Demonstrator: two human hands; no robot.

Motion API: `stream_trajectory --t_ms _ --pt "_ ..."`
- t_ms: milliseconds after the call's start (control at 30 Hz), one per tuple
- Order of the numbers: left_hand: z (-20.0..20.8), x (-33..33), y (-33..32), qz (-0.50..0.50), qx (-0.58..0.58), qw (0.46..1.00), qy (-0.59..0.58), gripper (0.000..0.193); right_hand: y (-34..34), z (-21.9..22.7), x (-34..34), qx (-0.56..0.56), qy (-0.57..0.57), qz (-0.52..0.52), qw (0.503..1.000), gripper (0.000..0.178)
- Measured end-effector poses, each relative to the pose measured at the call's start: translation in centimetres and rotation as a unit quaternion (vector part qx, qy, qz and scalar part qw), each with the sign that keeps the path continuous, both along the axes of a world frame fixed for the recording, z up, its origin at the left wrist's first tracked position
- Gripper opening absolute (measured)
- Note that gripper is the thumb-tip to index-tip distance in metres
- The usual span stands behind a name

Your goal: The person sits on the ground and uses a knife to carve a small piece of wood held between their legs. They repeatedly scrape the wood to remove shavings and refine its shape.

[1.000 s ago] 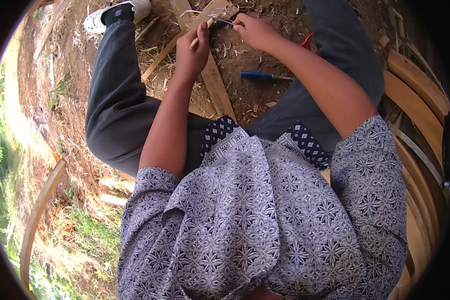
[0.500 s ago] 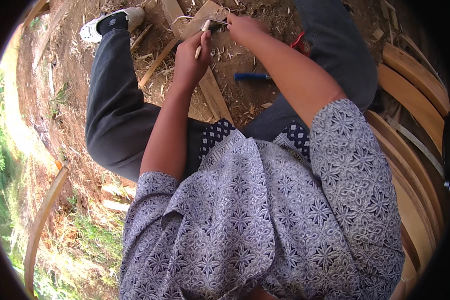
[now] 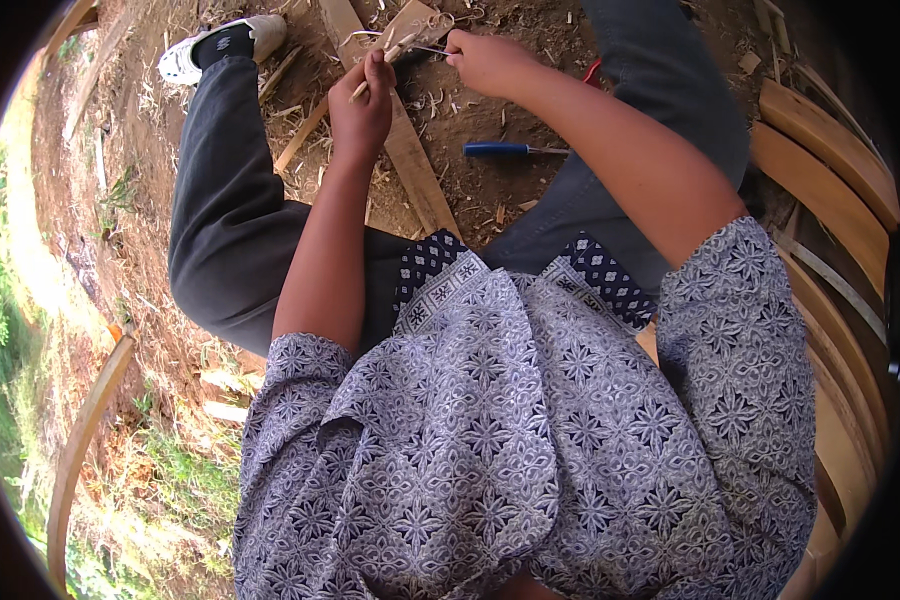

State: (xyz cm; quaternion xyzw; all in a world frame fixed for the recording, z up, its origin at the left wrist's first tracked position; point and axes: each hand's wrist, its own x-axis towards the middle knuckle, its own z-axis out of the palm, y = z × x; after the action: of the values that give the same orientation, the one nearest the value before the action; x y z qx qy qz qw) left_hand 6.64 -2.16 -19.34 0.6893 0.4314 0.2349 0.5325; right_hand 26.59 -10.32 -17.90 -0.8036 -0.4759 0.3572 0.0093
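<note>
My left hand (image 3: 360,110) is closed around a thin, pale wooden stick (image 3: 398,47), its thumb lying along it. The stick slants up to the right over a flat wooden board (image 3: 418,165). My right hand (image 3: 485,64) makes a fist at the right end of a knife with a thin, bright blade (image 3: 430,49); its handle is hidden in the fist. The blade lies across the stick's upper end, where the exact contact is too small to tell. Curled shavings (image 3: 440,20) lie beside it.
A blue-handled tool with a metal shaft (image 3: 495,149) lies on the dirt between my legs. Part of a red object (image 3: 593,72) shows by my right knee. Curved wooden pieces (image 3: 820,185) are stacked at the right. Another curved piece (image 3: 80,450) stands at the left.
My left hand has shifted left with the stick, which now slants more. My right elbow has swung outward to the right, uncovering more of the blue-handled tool's shaft. The red object is more hidden.
</note>
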Motion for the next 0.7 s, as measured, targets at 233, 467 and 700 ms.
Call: stream_trajectory --t_ms 233,467,700 --pt "1.6 0.7 -0.8 -0.077 0.081 0.993 0.047 0.043 1.5 -0.4 -0.2 -0.060 -0.076 0.005 0.995 0.027" --pt "1.4 0.1 0.1 -0.032 -0.053 0.998 0.024 0.048 1.5 -3.1 1.0 -0.090 -0.037 -0.041 0.994 0.032" --pt "3.2 -0.7 2.1 0.076 -0.110 0.983 -0.123 0.036 1.8 -4.0 1.0 -0.088 -0.045 -0.056 0.994 0.033"
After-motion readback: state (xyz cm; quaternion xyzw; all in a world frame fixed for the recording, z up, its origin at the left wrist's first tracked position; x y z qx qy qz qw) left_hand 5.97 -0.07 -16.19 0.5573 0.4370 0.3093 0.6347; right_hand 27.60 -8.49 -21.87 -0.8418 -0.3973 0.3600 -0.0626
